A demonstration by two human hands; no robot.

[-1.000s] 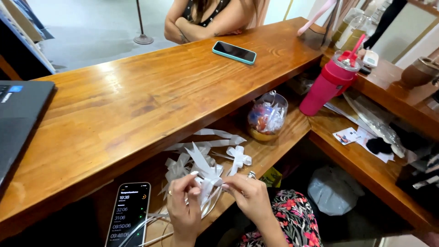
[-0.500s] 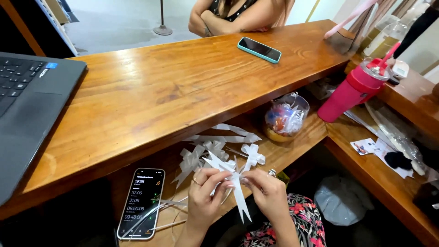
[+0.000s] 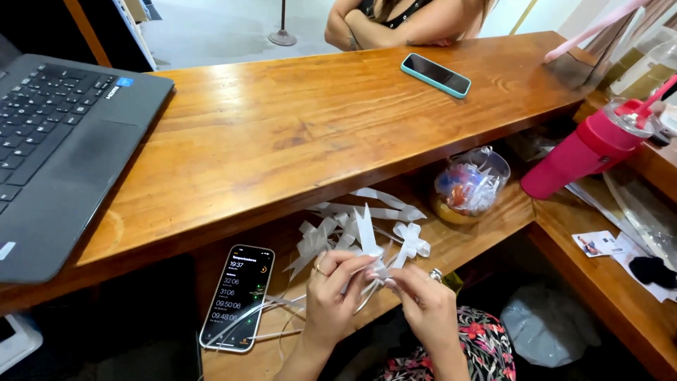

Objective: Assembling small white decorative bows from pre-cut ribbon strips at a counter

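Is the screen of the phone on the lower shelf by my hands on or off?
On. The phone lies face up and its screen glows with rows of white figures.

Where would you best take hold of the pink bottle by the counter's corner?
Hold the pink bottle round its bare middle, coming from the left front. It leans with its lid and straw up to the right, so the top gives a poor grip, and clutter lies on its right side. Both hands now hold white ribbon.

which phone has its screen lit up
The phone on the lower shelf beside the left hand; the teal-cased phone on the countertop is dark.
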